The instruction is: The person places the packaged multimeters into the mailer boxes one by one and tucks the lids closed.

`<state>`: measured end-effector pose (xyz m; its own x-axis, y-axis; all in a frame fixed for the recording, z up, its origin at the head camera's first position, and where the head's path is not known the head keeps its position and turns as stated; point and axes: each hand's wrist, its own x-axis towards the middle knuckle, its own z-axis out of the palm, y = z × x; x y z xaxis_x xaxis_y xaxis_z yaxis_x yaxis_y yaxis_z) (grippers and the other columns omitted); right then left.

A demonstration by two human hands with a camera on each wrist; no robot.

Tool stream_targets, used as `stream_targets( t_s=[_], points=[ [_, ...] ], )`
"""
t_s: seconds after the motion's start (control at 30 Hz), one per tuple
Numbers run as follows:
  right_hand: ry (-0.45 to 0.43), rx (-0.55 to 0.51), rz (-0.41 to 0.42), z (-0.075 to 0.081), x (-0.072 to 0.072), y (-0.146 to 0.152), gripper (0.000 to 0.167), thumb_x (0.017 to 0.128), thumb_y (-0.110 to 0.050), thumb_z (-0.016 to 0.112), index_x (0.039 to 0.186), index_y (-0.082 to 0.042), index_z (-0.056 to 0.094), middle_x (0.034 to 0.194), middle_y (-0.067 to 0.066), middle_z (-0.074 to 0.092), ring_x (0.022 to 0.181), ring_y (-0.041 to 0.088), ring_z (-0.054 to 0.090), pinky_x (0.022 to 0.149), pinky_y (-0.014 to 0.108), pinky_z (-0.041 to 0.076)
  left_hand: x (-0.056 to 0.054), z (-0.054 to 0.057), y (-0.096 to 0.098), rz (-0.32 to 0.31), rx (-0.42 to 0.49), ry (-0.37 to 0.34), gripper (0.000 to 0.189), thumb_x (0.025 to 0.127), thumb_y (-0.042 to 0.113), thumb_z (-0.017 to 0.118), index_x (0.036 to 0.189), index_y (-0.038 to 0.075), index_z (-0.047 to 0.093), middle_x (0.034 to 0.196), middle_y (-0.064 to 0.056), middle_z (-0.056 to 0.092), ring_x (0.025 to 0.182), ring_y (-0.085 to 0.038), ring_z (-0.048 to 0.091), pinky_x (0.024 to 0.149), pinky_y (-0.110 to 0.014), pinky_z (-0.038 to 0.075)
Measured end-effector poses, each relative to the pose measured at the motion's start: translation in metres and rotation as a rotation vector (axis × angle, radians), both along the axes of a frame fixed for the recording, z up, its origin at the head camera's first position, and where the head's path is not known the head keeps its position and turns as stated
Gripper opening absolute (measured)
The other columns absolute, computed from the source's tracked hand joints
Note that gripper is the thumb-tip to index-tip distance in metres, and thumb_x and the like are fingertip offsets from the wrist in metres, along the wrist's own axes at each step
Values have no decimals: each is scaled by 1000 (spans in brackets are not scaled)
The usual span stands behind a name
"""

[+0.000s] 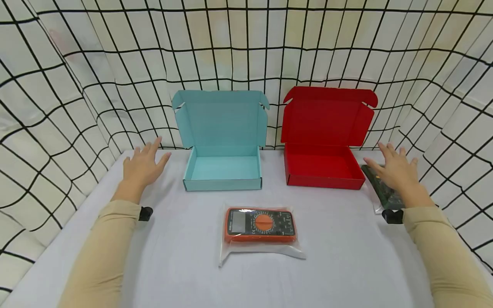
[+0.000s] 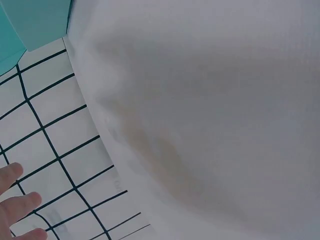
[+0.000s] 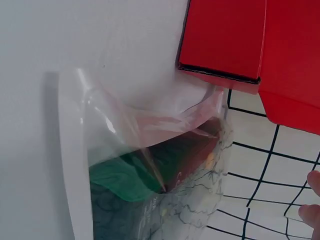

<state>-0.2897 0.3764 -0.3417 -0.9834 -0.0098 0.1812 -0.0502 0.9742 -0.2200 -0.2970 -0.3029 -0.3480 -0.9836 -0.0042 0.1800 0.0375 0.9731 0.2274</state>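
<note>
My left hand (image 1: 142,167) is held over the table's left side with fingers spread and nothing in it. In the left wrist view only its fingertips (image 2: 22,207) show at the lower left. My right hand (image 1: 396,169), also spread, hovers over a clear plastic bag with dark green contents (image 1: 381,186); the hand covers part of it. The right wrist view shows that bag (image 3: 150,175) close up beside the red box. In the middle of the table lies an orange multimeter (image 1: 263,224) with a dark face and round dial, inside a clear bag.
An open light-blue box (image 1: 223,184) with its lid raised stands left of centre at the back. The open red box (image 1: 325,179) stands right of it, lid up too. A white cloth with a black grid (image 1: 246,51) walls the back and both sides of the white table.
</note>
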Motion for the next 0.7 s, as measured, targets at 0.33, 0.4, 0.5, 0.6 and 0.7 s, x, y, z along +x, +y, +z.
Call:
stream_targets(
  t_s=[0.33,0.4,0.5,0.6,0.7],
  points=[
    [33,3,72,9,6,-10,85,104,-63,38,161,-2,22,156,38,28,142,59,22,108,79,16,1,7,4,-21,4,1,81,103,69,19,166,19,10,151,-35,39,118,-59,53,74,-63,49],
    [48,13,85,12,7,-14,82,104,-60,40,160,-1,24,152,39,32,138,60,29,107,78,21,1,7,4,-26,13,5,81,103,68,20,166,18,11,150,-34,42,120,-59,52,74,-64,49],
    [59,20,100,16,8,-20,78,105,-55,44,159,-1,28,149,40,37,131,61,37,105,76,28,2,6,4,-35,25,8,79,105,66,21,166,18,13,144,-32,51,119,-57,53,75,-64,48],
    [51,19,111,19,10,-27,75,105,-52,47,159,-3,29,149,40,39,130,61,41,102,75,34,3,5,4,-53,40,13,77,106,64,22,166,16,15,136,-31,57,115,-53,56,77,-64,48],
    [45,12,132,22,14,-34,73,106,-51,47,160,-5,29,148,39,40,130,60,41,100,75,36,5,5,5,-78,49,26,76,107,61,25,165,13,18,127,-28,59,102,-46,59,71,-57,49]
  ],
)
